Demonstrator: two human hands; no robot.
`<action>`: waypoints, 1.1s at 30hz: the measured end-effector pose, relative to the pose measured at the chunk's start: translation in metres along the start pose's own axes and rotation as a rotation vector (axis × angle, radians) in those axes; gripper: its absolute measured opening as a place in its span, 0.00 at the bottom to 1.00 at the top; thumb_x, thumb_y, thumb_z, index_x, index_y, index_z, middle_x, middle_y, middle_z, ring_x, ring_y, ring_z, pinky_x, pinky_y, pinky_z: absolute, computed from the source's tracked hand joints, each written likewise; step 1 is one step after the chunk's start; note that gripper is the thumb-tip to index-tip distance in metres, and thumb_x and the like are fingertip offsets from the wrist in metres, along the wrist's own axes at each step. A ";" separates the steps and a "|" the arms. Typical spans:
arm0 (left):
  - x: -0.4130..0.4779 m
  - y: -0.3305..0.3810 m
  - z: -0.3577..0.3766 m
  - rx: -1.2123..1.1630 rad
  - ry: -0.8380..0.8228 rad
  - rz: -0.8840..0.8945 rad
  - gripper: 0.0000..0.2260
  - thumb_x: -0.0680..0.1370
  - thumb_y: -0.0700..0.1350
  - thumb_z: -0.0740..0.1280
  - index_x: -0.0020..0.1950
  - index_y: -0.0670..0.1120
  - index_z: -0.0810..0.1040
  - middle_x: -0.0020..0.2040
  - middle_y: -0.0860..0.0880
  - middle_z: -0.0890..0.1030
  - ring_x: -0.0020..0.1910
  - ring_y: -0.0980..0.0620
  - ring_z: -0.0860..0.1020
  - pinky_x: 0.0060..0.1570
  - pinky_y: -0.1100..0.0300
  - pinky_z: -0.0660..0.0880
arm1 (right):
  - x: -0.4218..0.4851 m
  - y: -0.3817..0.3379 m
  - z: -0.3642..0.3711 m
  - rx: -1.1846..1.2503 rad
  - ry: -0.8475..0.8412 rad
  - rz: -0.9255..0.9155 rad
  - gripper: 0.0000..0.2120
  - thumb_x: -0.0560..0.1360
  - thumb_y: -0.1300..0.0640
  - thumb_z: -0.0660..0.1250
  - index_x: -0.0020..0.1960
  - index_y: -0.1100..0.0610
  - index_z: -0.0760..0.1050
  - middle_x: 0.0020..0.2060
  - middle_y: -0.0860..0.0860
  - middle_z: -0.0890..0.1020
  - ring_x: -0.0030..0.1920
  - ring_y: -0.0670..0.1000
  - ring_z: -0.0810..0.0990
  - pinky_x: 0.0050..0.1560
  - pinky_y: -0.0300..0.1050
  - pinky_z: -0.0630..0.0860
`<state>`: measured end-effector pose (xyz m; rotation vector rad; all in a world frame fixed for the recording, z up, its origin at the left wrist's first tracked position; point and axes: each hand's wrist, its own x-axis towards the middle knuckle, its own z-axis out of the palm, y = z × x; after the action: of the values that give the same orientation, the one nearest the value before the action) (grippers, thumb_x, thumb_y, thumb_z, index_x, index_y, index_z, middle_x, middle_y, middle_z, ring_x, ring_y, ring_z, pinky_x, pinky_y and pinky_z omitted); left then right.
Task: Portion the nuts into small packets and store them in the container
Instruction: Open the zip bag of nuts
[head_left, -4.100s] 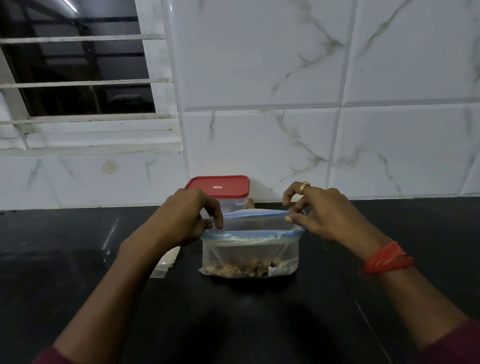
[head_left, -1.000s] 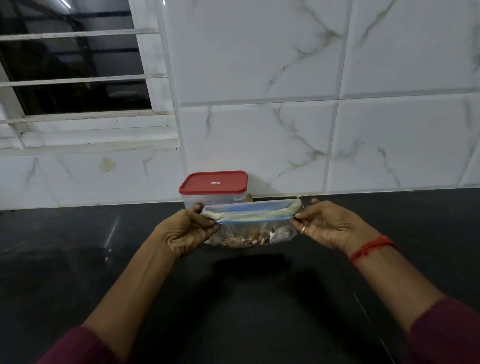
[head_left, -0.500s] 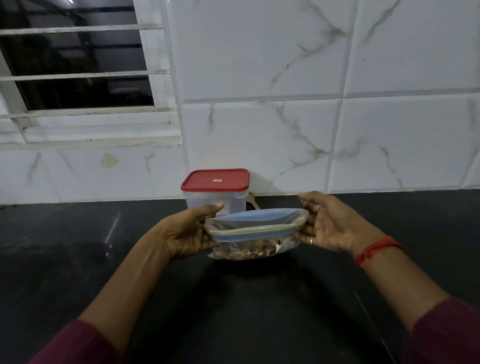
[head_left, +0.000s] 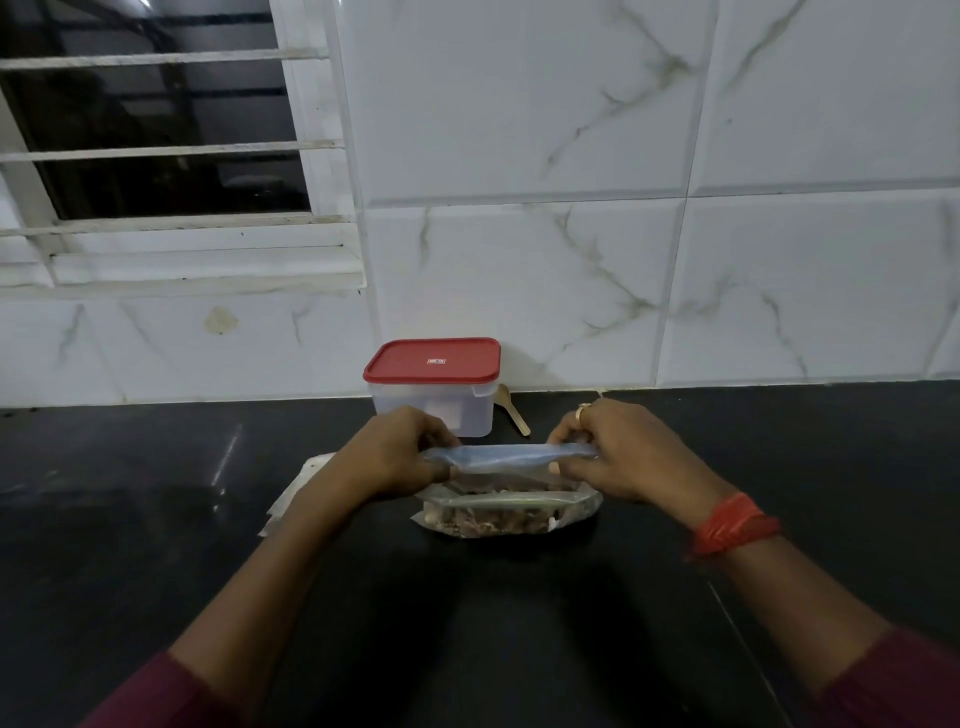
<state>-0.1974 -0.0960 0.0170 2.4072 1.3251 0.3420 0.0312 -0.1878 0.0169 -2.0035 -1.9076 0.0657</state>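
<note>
Log entry, portioning run, early stage.

The zip bag (head_left: 506, 501) holding the nuts (head_left: 488, 521) sits bottom-down on the bench (head_left: 156, 519), in front of me at centre, with the nuts heaped loosely along its base. Its blue zip strip (head_left: 506, 457) is held taut between my two hands. The fingers of my left hand (head_left: 395, 457) are narrowed to a pinch on the strip's left end. Those of my right hand (head_left: 623, 460) pinch the right end the same way. I cannot tell whether the strip is sealed or parted, because it reads as one flat band from this angle.

Just beside my left forearm, a flat stack of small packets (head_left: 296, 493) lies on the bench. They look empty, and I see no filled packet anywhere.

Behind the bag, against the tiled wall (head_left: 519, 260), stands the container (head_left: 434, 410), with its red lid (head_left: 432, 360) still on. Its walls are cloudy and I cannot make out any contents. A wooden spoon (head_left: 511, 410) lies just to its right.

Judgement on progress:
- Done: materials laid out and the bulk bag in hand.
- Left: nearly everything. The bag mouth has to be opened if it is shut. The nuts then have to be scooped into each packet and the packets closed. Last, the lid comes off, the packets go in and the lid goes back on.
</note>
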 end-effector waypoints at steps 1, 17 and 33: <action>-0.001 0.003 0.001 0.069 0.018 0.031 0.14 0.77 0.48 0.72 0.63 0.52 0.81 0.58 0.52 0.82 0.54 0.53 0.79 0.58 0.56 0.75 | 0.000 0.000 -0.001 -0.013 0.013 -0.011 0.08 0.75 0.46 0.71 0.54 0.43 0.82 0.45 0.42 0.74 0.51 0.47 0.77 0.52 0.47 0.76; -0.004 0.015 0.004 0.033 0.002 0.077 0.09 0.78 0.52 0.71 0.45 0.52 0.73 0.40 0.51 0.75 0.37 0.56 0.73 0.36 0.63 0.67 | 0.015 0.036 -0.001 0.597 -0.146 0.117 0.08 0.71 0.59 0.78 0.48 0.54 0.82 0.44 0.51 0.84 0.46 0.50 0.81 0.48 0.42 0.75; -0.010 0.006 -0.020 -0.056 0.198 0.084 0.14 0.69 0.43 0.80 0.37 0.54 0.75 0.37 0.54 0.82 0.37 0.57 0.80 0.41 0.56 0.80 | 0.011 0.037 -0.013 0.003 0.063 -0.053 0.08 0.73 0.42 0.73 0.52 0.40 0.84 0.38 0.37 0.81 0.41 0.39 0.76 0.40 0.40 0.70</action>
<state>-0.2064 -0.1035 0.0374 2.4381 1.2782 0.6467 0.0716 -0.1810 0.0206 -1.9285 -1.9186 -0.0079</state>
